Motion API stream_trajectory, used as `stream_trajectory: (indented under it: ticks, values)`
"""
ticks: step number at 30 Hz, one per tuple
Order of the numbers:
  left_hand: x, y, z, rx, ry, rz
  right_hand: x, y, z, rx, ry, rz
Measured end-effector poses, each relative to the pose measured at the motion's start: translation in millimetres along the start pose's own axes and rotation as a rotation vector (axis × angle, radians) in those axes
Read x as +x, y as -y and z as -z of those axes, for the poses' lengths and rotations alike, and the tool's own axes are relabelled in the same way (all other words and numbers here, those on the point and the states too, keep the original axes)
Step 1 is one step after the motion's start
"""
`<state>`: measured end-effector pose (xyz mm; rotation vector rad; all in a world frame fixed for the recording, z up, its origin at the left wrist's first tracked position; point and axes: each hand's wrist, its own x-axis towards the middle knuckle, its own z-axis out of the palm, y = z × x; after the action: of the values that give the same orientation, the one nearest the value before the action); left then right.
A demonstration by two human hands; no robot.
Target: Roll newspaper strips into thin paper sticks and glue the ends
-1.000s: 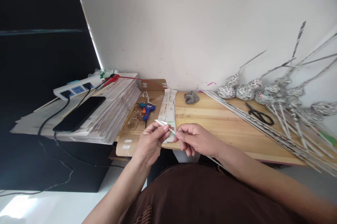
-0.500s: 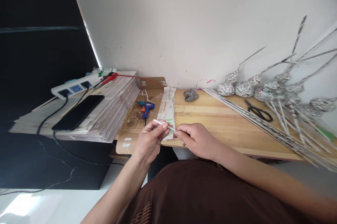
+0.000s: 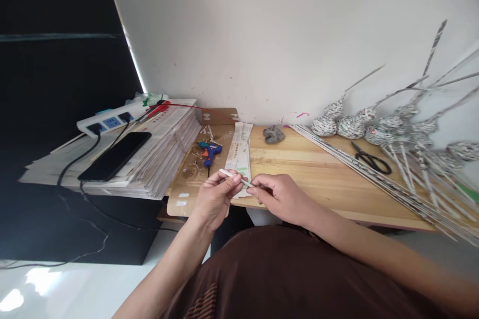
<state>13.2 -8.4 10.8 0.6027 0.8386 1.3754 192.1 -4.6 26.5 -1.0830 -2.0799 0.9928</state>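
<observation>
Between my two hands runs a thin white rolled paper tube (image 3: 226, 172), slanting down to the right. My left hand (image 3: 216, 196) pinches it near its upper left end with thumb and fingers. At its lower right end, the fingertips of my right hand (image 3: 279, 196) are closed on it. Flat paper strips (image 3: 239, 147) with print lie on the table just beyond the hands. A blue glue gun (image 3: 212, 154) rests on a stained cardboard sheet (image 3: 183, 179) to the left of the strips.
A tall stack of newspaper (image 3: 175, 149) at left carries a phone (image 3: 116, 156) and a power strip (image 3: 112, 120). Along the wooden table (image 3: 299, 174) lie a grey cloth (image 3: 274, 134), long paper sticks (image 3: 348, 166), black scissors (image 3: 370, 159) and several woven paper gourd shapes (image 3: 324, 126).
The view has turned slightly left, so the table things sit a little farther right. Both hands keep nearly the same hold on the paper tube.
</observation>
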Motion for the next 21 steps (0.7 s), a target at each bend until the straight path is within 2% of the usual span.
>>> stream_trajectory:
  ticks: [3, 6, 8, 12, 15, 18, 19, 21]
  values:
    - [0.1, 0.6, 0.6, 0.006, 0.002, 0.001, -2.5, 4.7, -0.3, -0.163, -0.043, 0.102]
    - [0.0, 1.0, 0.9, 0.012, 0.014, 0.007, -2.4, 6.2, 1.5, -0.132, -0.009, 0.069]
    - [-0.5, 0.9, 1.2, 0.018, 0.031, 0.013, -0.9, 4.4, 3.4, -0.005, 0.068, -0.026]
    - [-2.9, -0.3, 1.3, 0.031, 0.083, 0.037, 4.0, -5.5, 6.2, 0.46, 0.347, -0.284]
    - [-4.7, -1.5, 2.0, 0.071, 0.189, 0.089, 6.7, -13.0, 5.6, 0.743, 0.498, -0.349]
    - [-3.8, -0.4, 6.4, 0.17, 0.338, 0.132, 7.3, -16.0, 5.1, 0.838, 0.518, -0.336]
    - [-3.2, 0.3, 8.6, 0.227, 0.349, 0.124, 7.2, -16.2, 5.6, 0.848, 0.49, -0.327]
    - [-4.0, 0.0, 12.4, 0.389, 0.293, 0.061, 7.2, -16.2, 7.5, 0.849, 0.396, -0.313]
